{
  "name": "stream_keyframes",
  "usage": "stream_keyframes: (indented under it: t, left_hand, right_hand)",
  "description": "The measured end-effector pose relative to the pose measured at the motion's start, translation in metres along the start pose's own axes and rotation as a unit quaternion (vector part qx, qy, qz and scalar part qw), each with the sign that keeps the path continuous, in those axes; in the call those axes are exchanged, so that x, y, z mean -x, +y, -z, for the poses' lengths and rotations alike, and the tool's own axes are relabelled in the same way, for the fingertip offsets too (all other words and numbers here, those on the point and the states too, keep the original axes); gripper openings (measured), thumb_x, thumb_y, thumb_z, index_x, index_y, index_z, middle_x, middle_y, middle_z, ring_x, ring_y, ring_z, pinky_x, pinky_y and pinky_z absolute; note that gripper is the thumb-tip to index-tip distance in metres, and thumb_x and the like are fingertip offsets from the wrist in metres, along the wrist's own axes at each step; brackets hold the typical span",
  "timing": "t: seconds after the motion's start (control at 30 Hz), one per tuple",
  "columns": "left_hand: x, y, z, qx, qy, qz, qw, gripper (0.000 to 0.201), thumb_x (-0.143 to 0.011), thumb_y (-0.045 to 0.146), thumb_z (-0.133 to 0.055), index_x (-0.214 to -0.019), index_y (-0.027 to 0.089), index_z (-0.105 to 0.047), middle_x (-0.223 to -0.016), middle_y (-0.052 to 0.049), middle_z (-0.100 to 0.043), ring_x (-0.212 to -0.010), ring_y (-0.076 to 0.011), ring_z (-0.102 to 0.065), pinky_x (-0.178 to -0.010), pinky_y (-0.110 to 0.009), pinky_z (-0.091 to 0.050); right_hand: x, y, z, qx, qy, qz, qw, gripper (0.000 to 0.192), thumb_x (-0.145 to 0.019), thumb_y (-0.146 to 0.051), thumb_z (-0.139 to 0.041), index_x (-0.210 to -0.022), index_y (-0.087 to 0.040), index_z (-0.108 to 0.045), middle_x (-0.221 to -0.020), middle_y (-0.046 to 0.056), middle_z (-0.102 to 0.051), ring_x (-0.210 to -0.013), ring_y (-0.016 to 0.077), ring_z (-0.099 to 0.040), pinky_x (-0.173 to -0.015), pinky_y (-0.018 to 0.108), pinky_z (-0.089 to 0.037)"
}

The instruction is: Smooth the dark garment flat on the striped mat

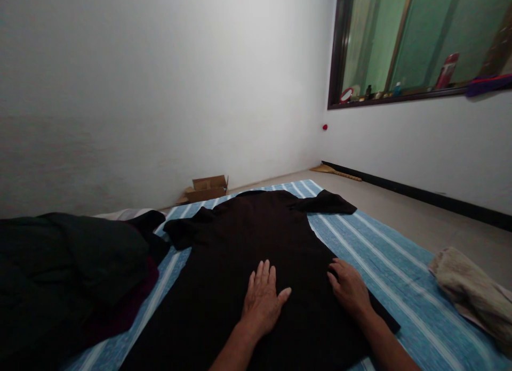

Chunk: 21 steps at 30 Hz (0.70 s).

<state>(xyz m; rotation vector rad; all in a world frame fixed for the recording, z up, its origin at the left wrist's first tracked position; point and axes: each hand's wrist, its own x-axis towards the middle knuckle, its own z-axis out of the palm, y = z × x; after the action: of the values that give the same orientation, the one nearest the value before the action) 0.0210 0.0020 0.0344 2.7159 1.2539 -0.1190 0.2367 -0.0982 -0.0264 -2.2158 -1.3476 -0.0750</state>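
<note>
A black short-sleeved shirt [256, 238] lies spread flat on a blue-and-white striped sheet [384, 269] laid over the floor, collar pointing away toward the far wall and both sleeves out to the sides. The person's left hand [262, 299] rests palm down on the middle of the shirt, its fingers [264, 272] straight and close together with the thumb angled out. The right hand [349, 285] lies at the shirt's right edge, fingers curled loosely over the fabric where it meets the sheet; whether they pinch the hem cannot be told. A heap of dark clothes [68, 275], with a maroon piece showing beneath, sits just beside the shirt on the left. A beige cloth [472, 291] lies on the floor off the sheet's right edge. A cardboard box [208, 188] stands against the far white wall, and bottles line the sill of a dark-framed window [420, 40] at upper right.
</note>
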Motion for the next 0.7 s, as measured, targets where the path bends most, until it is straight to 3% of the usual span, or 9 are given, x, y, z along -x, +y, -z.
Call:
stream_keyframes:
  t: [0.4, 0.7]
  left_hand:
    - [0.000, 0.001, 0.003, 0.006, -0.013, 0.000, 1.000, 0.070, -0.086, 0.053, -0.027, -0.141, 0.008, -0.029, -0.149, -0.012, -0.014, -0.138, -0.0268, -0.006, -0.112, -0.048, -0.013]
    - [-0.006, 0.006, 0.035, 0.024, -0.079, -0.011, 0.997, 0.067, -0.085, 0.047, -0.032, -0.139, 0.009, -0.034, -0.148, -0.013, -0.022, -0.137, -0.0248, -0.014, -0.112, -0.045, -0.013]
  right_hand:
    - [0.002, -0.001, -0.001, -0.001, 0.008, 0.009, 1.000, 0.027, -0.083, -0.026, -0.044, -0.097, -0.017, -0.065, -0.118, 0.012, -0.059, -0.112, 0.0245, -0.053, -0.098, 0.039, -0.038]
    - [0.003, 0.001, -0.002, -0.001, 0.007, 0.008, 1.000, 0.028, -0.084, -0.027, -0.043, -0.098, -0.017, -0.066, -0.119, 0.012, -0.058, -0.113, 0.0242, -0.052, -0.099, 0.039, -0.038]
